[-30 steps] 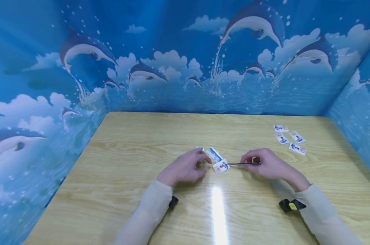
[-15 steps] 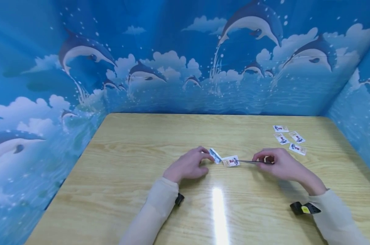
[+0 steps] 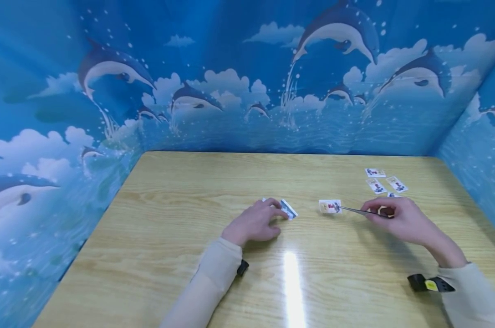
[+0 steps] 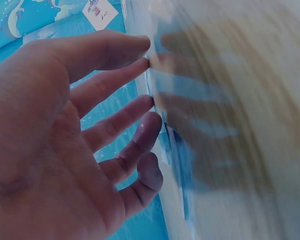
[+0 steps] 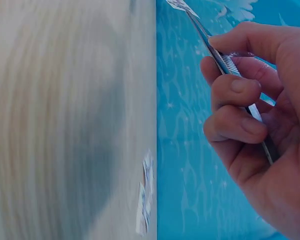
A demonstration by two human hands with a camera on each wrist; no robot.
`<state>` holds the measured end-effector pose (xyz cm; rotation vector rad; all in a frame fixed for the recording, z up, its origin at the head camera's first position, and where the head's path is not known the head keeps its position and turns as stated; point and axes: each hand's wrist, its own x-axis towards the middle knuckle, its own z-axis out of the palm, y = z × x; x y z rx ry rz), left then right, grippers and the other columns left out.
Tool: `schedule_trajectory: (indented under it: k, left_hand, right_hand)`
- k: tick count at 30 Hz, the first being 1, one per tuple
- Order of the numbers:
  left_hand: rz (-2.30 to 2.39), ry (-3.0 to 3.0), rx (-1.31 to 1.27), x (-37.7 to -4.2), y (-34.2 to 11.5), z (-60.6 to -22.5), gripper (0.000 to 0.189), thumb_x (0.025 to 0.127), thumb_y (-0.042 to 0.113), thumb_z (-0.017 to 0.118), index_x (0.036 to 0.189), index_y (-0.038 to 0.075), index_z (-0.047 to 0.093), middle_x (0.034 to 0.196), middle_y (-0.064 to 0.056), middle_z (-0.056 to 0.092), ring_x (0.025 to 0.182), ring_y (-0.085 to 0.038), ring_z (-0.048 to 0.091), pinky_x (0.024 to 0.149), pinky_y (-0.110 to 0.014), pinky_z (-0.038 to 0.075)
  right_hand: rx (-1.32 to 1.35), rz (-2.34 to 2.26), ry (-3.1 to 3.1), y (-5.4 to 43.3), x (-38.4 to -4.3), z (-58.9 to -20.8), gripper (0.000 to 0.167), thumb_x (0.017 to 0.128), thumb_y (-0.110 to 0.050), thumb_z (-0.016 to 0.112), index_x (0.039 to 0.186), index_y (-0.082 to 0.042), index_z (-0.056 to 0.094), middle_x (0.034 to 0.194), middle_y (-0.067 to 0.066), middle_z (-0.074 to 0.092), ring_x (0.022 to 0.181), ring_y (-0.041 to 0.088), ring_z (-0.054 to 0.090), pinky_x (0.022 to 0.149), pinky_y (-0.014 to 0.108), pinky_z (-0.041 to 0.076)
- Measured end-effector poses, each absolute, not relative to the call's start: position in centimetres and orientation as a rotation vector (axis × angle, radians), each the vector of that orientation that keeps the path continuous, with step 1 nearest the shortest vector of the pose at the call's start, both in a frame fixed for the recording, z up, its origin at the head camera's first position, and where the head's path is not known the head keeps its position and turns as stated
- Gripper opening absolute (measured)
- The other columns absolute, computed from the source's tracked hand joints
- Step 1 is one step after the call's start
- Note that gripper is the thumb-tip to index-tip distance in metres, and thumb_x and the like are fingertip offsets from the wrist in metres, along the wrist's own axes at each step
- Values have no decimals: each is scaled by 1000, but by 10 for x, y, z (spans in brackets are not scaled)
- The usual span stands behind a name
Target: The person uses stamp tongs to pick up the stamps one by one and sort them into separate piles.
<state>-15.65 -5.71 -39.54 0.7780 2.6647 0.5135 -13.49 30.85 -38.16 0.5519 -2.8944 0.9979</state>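
Note:
My right hand point(image 3: 407, 223) pinches a pair of metal tweezers point(image 3: 359, 211) between thumb and fingers, its other fingers curled in the right wrist view. A small white printed card point(image 3: 330, 206) hangs at the tweezers' tips, raised above the table. In the middle of the table my left hand point(image 3: 255, 222) rests with relaxed, slightly bent fingers, fingertips point(image 4: 146, 100) on the tabletop. Right beside its index finger lies a blue-and-white card point(image 3: 289, 209). The edge of another card point(image 3: 264, 199) peeps out behind the knuckles; most of it is hidden.
At the back right of the wooden table point(image 3: 190, 177) lie several small printed cards point(image 3: 376, 186), one partly covered by my right hand. A dolphin-print backdrop point(image 3: 231, 123) stands along the table's back and sides. Light reflects off the table's front middle.
My right hand has moved right with the tweezers, drawing the white card away from the blue-and-white one and up off it. My left hand has shifted slightly right.

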Motion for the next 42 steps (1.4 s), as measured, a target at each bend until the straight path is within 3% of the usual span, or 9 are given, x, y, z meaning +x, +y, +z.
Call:
schedule_trajectory:
  k: [6,11,26,32,38,42]
  left_hand:
    - [475,2663,797,-153,-56,-394,43,92,23,69,135,30,67,154,-3,50,139,-31,49,116,-49,42]
    - [453,2669,801,-151,-55,-393,44,92,22,68,136,29,67,154,-4,50,137,-32,50,113,-48,45]
    - [443,2669,783,-149,-55,-393,45,93,22,68,138,30,66,154,-3,50,137,-30,51,111,-48,46]
    - [442,2669,766,-150,-55,-393,45,94,23,68,138,31,65,155,-2,49,138,-29,50,113,-48,45]
    - [438,2668,760,-150,-55,-395,45,94,24,68,138,32,65,155,-1,49,138,-28,49,113,-47,45]
    - [436,2664,757,-150,-55,-394,45,94,24,68,139,32,64,156,-1,48,138,-29,49,113,-47,45]
  right_hand:
    - [451,1017,-2848,331,-136,-383,15,90,-3,73,104,-9,77,85,-11,69,73,-4,58,59,16,47]
    - [397,1051,-2811,344,-138,-386,14,89,-2,74,104,-4,76,85,-12,70,72,-5,60,59,15,48]
    - [212,1055,-2854,356,-142,-389,16,94,-14,72,105,-2,75,80,-26,65,64,-1,54,50,22,42]
    - [154,1049,-2870,358,-155,-390,21,97,-21,69,108,-3,74,77,-19,66,60,1,52,49,26,38]
    - [120,1027,-2870,363,-175,-393,25,98,-25,68,109,-3,74,81,-23,68,59,0,53,50,26,40]
    - [128,969,-2889,365,-187,-393,25,98,-24,67,109,-3,75,82,-8,73,63,-1,54,52,25,42]
